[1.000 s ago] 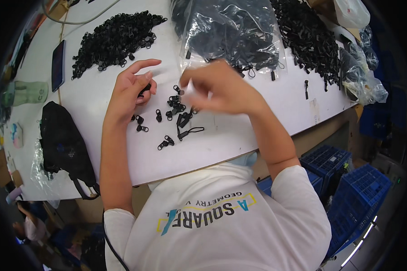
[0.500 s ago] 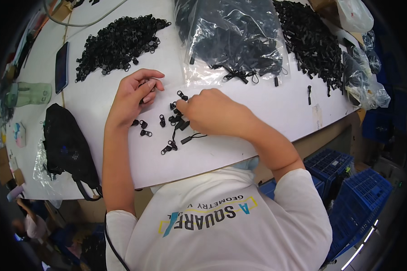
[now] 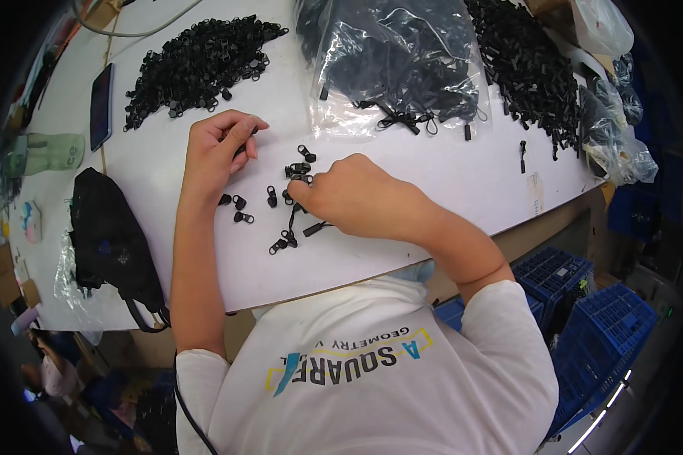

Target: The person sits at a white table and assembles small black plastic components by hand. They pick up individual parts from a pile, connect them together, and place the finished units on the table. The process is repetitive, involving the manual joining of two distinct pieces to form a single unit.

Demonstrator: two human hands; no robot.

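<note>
Several small black zipper sliders (image 3: 239, 202) lie loose on the white table (image 3: 448, 174) between my hands. My left hand (image 3: 218, 152) rests on the table with its fingers curled around a small black slider. To its right, my right hand (image 3: 353, 199) pinches its fingertips onto a slider in the little cluster (image 3: 299, 168). One slider with a short black cord pull (image 3: 287, 240) lies just below my right hand's fingertips.
A heap of black sliders (image 3: 197, 61) sits at the back left. A clear plastic bag of black cords (image 3: 395, 64) lies at the back middle, another black heap (image 3: 531, 68) at the back right. A phone (image 3: 101, 106), a black bag (image 3: 110, 235) and blue crates (image 3: 607, 341) are around.
My right hand has come down from above the table and moved left onto the cluster of sliders. My left hand has stayed in place with its fingers curled.
</note>
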